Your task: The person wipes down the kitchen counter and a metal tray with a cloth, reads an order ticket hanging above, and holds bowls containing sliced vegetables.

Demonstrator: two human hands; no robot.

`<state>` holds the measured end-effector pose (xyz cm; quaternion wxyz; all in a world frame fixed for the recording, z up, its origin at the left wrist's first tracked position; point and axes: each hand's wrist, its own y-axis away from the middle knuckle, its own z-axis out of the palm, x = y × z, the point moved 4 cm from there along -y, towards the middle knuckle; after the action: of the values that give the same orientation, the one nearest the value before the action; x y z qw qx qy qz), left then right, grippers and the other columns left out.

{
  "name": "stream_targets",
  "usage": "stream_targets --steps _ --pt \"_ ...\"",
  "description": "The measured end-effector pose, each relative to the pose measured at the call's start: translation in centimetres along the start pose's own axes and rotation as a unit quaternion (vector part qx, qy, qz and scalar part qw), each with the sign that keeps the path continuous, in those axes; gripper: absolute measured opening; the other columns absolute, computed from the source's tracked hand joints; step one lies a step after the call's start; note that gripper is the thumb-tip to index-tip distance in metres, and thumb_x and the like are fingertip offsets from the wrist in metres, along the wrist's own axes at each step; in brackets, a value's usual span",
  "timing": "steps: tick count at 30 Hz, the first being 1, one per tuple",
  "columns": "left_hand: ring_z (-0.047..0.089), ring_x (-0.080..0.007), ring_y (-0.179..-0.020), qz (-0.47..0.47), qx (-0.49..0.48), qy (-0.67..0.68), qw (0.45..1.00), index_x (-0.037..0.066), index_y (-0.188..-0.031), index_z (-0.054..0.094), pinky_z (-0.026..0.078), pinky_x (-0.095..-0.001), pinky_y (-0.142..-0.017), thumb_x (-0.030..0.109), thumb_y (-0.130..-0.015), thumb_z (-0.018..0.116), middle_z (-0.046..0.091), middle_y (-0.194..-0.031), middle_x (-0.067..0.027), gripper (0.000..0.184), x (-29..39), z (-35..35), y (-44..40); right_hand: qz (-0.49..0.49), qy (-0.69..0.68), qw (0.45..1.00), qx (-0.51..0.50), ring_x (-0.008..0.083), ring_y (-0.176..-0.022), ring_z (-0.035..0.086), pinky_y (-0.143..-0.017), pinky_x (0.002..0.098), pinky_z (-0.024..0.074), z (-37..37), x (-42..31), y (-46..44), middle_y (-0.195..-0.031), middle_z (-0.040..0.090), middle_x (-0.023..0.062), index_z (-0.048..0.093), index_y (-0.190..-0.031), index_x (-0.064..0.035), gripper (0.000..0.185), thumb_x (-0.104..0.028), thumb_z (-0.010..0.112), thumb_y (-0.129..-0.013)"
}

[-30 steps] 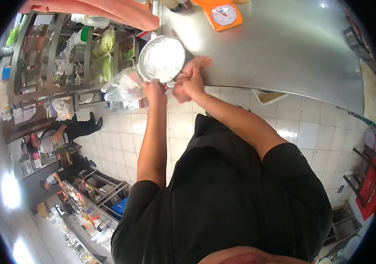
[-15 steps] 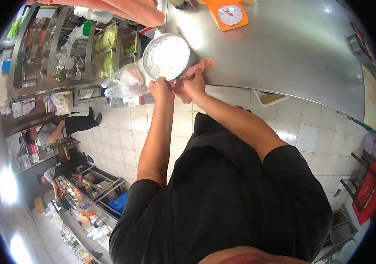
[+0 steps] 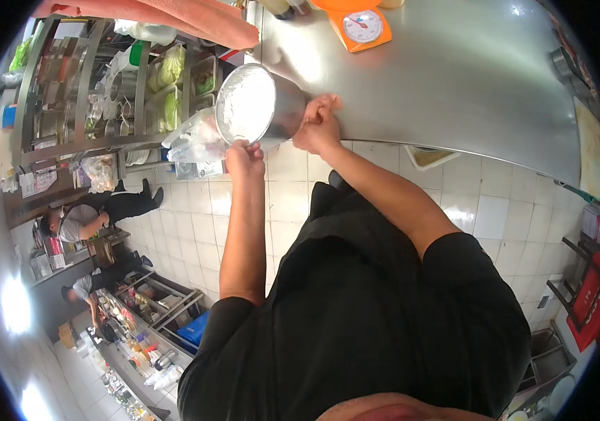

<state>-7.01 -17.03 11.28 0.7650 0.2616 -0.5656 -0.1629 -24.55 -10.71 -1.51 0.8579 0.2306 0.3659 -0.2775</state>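
A metal pot with bright white contents is tilted at the table's left end, its mouth turned toward the left. My left hand pinches the near edge of its rim. Close to the pot's base is my right hand, its fingers closed on a pinkish-orange cloth. Whether the cloth presses against the base is hard to make out. Beside the rim, on the left, hangs a clear plastic bag. Glare hides the texture of the white contents.
An orange kitchen scale stands on the steel table. To the left is a metal shelf rack with cabbages in bins. Two people work farther off at the left. A red chair is at the right.
The pot has tipped further to the left, showing more of its side. My left hand has shifted slightly left and down with the rim, while my right hand has moved toward the base with the cloth.
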Motion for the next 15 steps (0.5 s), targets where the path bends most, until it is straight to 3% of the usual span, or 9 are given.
stream_targets --steps 1,3,5,7,8,11,13,15 --pt "0.052 -0.0191 -0.057 -0.004 -0.005 -0.003 1.0 0.001 -0.089 0.044 0.038 -0.026 -0.042 -0.001 -0.078 0.049 0.052 -0.074 -0.0114 0.012 0.5 0.0 0.8 0.02 -0.106 0.994 -0.011 0.0149 -0.077 0.051 -0.072 0.03 0.0446 0.5 -1.1 -0.3 -0.082 0.051 0.0003 0.053 -0.093 -0.0073 0.01 -0.004 0.047 -0.086" --pt "0.05 -0.017 -0.055 -0.012 -0.015 -0.007 1.0 0.002 -0.088 0.044 0.037 -0.0249 -0.041 0.001 -0.078 0.05 0.051 -0.073 -0.0097 0.012 1.6 -0.5 3.2 0.011 -0.136 0.989 -0.063 0.0134 -0.081 0.053 -0.073 0.0301 0.0455 0.6 -4.9 -0.7 -0.085 0.052 0.0001 0.054 -0.093 -0.008 0.01 -0.005 0.046 -0.089" --pt "0.047 -0.0142 -0.051 -0.044 -0.028 -0.031 0.998 0.006 -0.086 0.045 0.034 -0.0228 -0.038 0.002 -0.077 0.051 0.051 -0.071 -0.007 0.012 1.9 -0.7 5.0 0.202 -0.282 0.927 -0.141 0.0134 -0.092 0.055 -0.08 0.0314 0.0474 -0.6 -3.5 -1.8 -0.097 0.055 0.0014 0.056 -0.098 -0.008 0.009 -0.011 0.051 -0.091" --pt "0.045 -0.0133 -0.049 -0.104 -0.055 -0.034 0.992 0.007 -0.086 0.045 0.033 -0.0218 -0.036 0.003 -0.076 0.052 0.051 -0.071 -0.0058 0.012 1.6 -1.0 6.5 0.128 -0.337 0.919 -0.162 0.015 -0.099 0.055 -0.087 0.032 0.0472 2.7 -9.2 -1.2 -0.104 0.055 0.001 0.057 -0.105 -0.0095 0.015 -0.017 0.054 -0.092" --pt "0.043 -0.012 -0.047 -0.107 -0.043 -0.03 0.993 0.009 -0.089 0.045 0.031 -0.0207 -0.035 0.005 -0.076 0.052 0.052 -0.072 -0.005 0.015 1.2 -1.1 6.8 0.186 -0.323 0.919 -0.129 0.0155 -0.102 0.056 -0.092 0.032 0.0458 5.0 -13.0 0.3 -0.112 0.058 0.0039 0.058 -0.113 -0.0092 0.028 -0.027 0.055 -0.092" --pt "0.043 -0.0114 -0.046 -0.066 -0.052 -0.051 0.995 0.011 -0.093 0.044 0.031 -0.0208 -0.034 0.006 -0.076 0.052 0.053 -0.074 -0.0046 0.019 2.2 -0.5 8.2 0.253 -0.376 0.856 -0.249 0.0195 -0.103 0.058 -0.088 0.0418 0.0496 5.5 -2.6 -2.7 -0.116 0.059 0.0074 0.058 -0.116 -0.0069 0.042 -0.04 0.055 -0.09" --pt "0.044 -0.0111 -0.046 0.015 -0.086 -0.058 0.994 0.012 -0.093 0.043 0.032 -0.0199 -0.034 0.004 -0.075 0.052 0.053 -0.074 -0.0047 0.022 3.9 0.7 9.6 0.355 -0.285 0.807 -0.376 0.0197 -0.101 0.059 -0.087 0.0402 0.0509 6.0 -3.4 0.4 -0.116 0.059 0.009 0.056 -0.115 -0.0066 0.039 -0.036 0.057 -0.09" --pt "0.045 -0.0112 -0.043 0.04 -0.083 -0.077 0.993 0.011 -0.087 0.043 0.034 -0.0197 -0.032 0.004 -0.078 0.052 0.055 -0.07 -0.005 0.015 5.0 0.2 9.7 0.429 -0.231 0.784 -0.386 0.0209 -0.099 0.061 -0.083 0.0408 0.0526 6.1 -4.8 2.7 -0.114 0.059 0.0106 0.054 -0.117 -0.0065 0.041 -0.036 0.058 -0.09"
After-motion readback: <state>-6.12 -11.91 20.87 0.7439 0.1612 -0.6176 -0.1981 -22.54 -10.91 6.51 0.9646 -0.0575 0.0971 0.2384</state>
